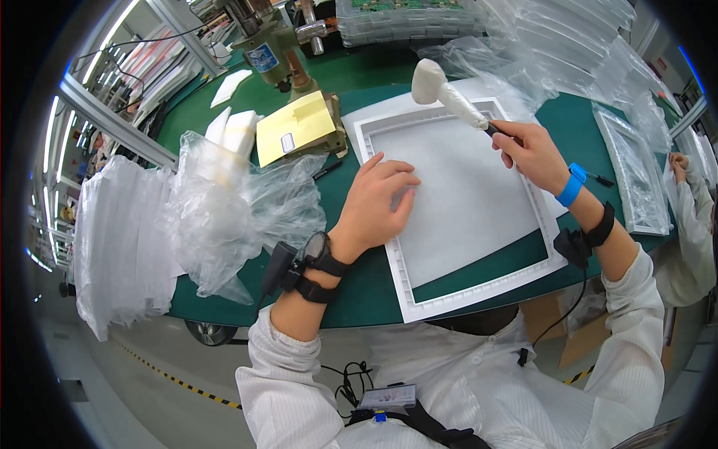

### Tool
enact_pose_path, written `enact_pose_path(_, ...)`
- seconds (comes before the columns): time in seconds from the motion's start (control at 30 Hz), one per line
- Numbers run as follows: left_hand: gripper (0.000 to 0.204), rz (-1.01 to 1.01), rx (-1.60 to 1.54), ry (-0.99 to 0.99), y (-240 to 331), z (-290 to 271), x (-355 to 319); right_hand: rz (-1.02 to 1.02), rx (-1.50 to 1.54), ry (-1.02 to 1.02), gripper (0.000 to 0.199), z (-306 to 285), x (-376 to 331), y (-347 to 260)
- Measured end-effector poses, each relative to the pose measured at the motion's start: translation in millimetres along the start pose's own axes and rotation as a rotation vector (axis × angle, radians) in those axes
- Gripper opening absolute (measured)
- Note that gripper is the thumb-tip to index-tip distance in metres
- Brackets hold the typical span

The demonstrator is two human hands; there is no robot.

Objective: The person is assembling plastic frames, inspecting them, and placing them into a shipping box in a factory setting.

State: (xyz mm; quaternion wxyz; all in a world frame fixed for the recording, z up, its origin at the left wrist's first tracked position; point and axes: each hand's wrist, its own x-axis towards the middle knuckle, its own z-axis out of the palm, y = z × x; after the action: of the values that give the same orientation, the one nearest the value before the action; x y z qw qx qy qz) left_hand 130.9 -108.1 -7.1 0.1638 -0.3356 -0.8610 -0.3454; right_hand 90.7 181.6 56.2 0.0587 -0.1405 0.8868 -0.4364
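Observation:
A white rectangular frame with small notches along its inner edge lies on the green table in front of me. My right hand is closed round the dark handle of a mallet, whose head and shaft are wrapped in white. The mallet's head is over the frame's far side, pointing to the far left. My left hand lies over the frame's left side, fingers bent and somewhat apart, thumb inside the frame. Under the frame a white sheet covers part of the table.
To the left are clear plastic bags and a stack of wrapped white pieces. A green press stands behind a yellow paper pad. Another wrapped frame lies at the right, near another person's hand.

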Motion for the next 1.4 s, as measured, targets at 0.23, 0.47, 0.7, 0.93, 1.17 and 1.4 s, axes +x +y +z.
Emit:
enact_pose_path(0.23, 0.016, 0.011, 0.018, 0.006, 1.6, 0.8, 1.6, 0.009, 0.006, 0.032, 0.031, -3.5, -5.0, 11.6)
enact_pose_path(0.47, 0.016, 0.008, 0.014, 0.0, 0.9, -2.4, 1.1, 0.056, 0.014, -0.044, 0.031, -6.2, 0.0, 3.6)
enact_pose_path(0.7, 0.021, -0.052, -0.082, 0.019, 8.9, -11.0, 10.8, 0.047, 0.174, 0.158, 0.027, -26.1, -29.4, 2.5)
enact_pose_path(0.93, 0.029, -0.03, 0.229, -0.04, -35.4, -1.8, 104.0, 0.117, -0.184, 0.408, 0.033, -52.3, -106.4, 72.9)
enact_pose_path(1.17, 0.027, -0.633, -0.398, -0.241, -76.1, 12.1, 161.5, 0.186, -0.127, 0.532, 0.033, -58.5, -149.0, 111.6)
enact_pose_path(1.4, 0.03, -0.718, -0.355, -0.362, -83.0, 11.3, 165.0, 0.107, -0.194, 0.545, 0.032, -55.9, -141.3, 122.2)
